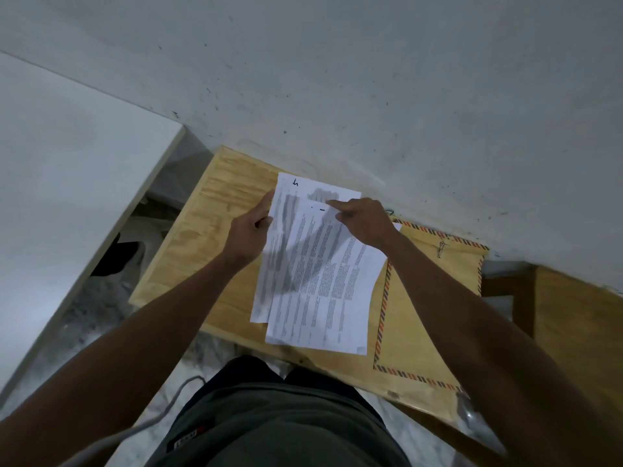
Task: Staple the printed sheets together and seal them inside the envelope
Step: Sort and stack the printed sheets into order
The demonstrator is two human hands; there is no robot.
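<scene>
White printed sheets (pixel 320 264) lie between your hands on the tabletop (pixel 215 210), left hand (pixel 249 230) gripping their edge, right hand (pixel 360 220) fingering the top (envelope (pixel 418 298) underneath, rightward).

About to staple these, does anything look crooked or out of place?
Yes: the printed sheets are fanned out, edges misaligned, while the left hand and right hand grip their top.
</scene>
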